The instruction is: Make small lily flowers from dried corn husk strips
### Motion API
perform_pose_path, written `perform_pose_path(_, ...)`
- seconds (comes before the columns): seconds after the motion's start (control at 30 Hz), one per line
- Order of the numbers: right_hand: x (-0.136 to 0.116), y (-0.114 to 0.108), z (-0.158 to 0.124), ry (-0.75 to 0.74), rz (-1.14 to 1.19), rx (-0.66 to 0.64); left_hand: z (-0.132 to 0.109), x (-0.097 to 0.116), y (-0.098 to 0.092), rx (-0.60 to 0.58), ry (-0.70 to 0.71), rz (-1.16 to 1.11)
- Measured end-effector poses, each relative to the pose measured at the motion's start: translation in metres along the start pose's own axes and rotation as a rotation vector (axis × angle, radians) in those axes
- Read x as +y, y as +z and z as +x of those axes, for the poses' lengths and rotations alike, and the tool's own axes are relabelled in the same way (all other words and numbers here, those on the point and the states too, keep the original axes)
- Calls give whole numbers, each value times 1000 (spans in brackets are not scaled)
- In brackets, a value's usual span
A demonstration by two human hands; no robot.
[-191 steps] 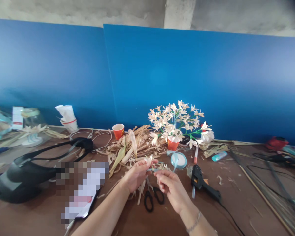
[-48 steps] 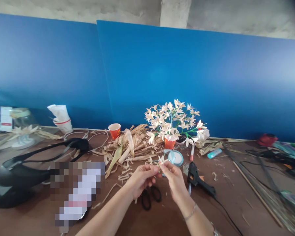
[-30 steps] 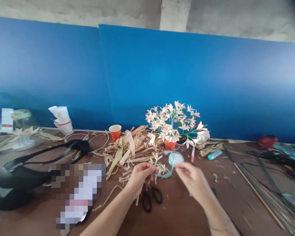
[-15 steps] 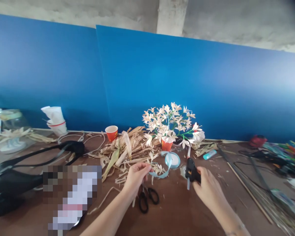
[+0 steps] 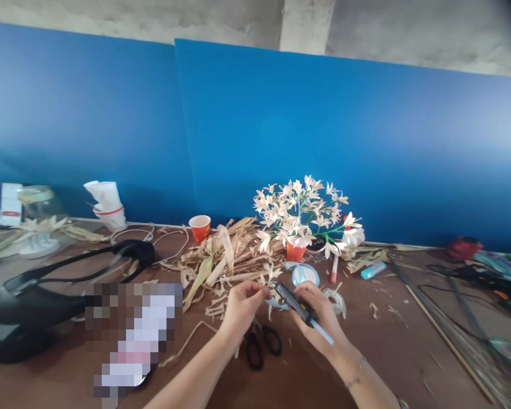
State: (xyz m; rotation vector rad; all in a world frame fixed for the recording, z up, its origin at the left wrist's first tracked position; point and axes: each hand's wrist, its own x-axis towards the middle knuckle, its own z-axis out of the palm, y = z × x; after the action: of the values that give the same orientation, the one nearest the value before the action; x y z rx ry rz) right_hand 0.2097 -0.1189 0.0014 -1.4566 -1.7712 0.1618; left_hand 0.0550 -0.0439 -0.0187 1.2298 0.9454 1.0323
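Note:
My right hand [image 5: 317,312] is wrapped round a black hot glue gun [image 5: 296,302], a pale glue stick poking from its back end. The gun's nozzle points left, close to the fingertips of my left hand [image 5: 246,304]. That hand is pinched on the end of a light-blue ribbon [image 5: 277,304], largely hidden by the hands and gun. Beyond them lies the ribbon spool [image 5: 305,275], partly covered by my right hand. A small cream flower [image 5: 271,272] sits just past my left fingertips. Black-handled scissors [image 5: 262,345] rest on the table below my hands.
A bouquet of cream flowers [image 5: 300,213] stands in a red paper cup [image 5: 295,251]. Dried husks [image 5: 238,250] are heaped to its left, by another red cup [image 5: 200,228]. A clear tape roll [image 5: 335,301], a turquoise tube [image 5: 373,270] and thin sticks [image 5: 447,335] lie rightward.
My right hand has brought the glue gun left and turned its nozzle toward my left fingertips. My left hand stays pinched in about the same place. The view has shifted slightly.

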Motion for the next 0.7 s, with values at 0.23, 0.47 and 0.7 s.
perform_pose_path(0.23, 8, 5, -1, -6, -17, 38, -1, -3, 1, 8, 18, 50)
perform_pose_path(0.47, 14, 9, -4, -69, -20, 51, 0, -5, 2, 7, 20, 72)
perform_pose_path(0.7, 13, 7, -3, -55, -44, 62, -1, -1, 3, 8, 1, 54)
